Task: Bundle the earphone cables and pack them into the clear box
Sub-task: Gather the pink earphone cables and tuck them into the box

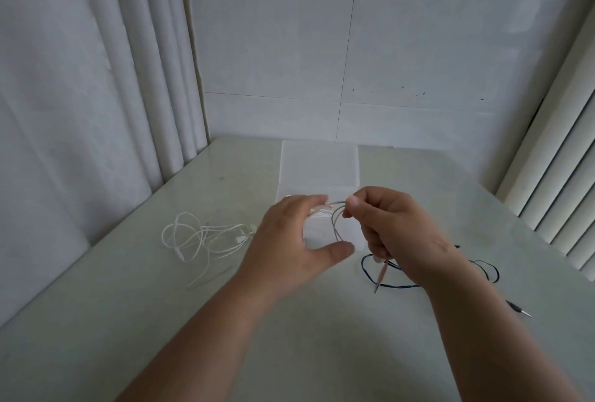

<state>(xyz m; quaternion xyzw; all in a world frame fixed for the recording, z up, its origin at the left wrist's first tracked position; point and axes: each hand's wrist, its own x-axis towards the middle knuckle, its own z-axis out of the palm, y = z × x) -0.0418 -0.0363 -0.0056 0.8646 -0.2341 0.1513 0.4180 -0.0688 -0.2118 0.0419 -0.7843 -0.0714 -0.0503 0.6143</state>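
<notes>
A grey earphone cable is looped between both hands above the table. My right hand pinches the loops between thumb and fingers, and the cable's pinkish plug dangles below it. My left hand is curled around the other side of the loops, fingers and thumb touching them. Behind the hands stands the clear box with its lid open toward the wall. A loose white earphone cable lies tangled on the table to the left. A dark blue earphone cable lies to the right, partly hidden by my right forearm.
The pale green tabletop runs to a white tiled wall at the back. White curtains hang along the left edge, and a ribbed white panel stands at the right. The dark cable's metal plug points toward the right edge.
</notes>
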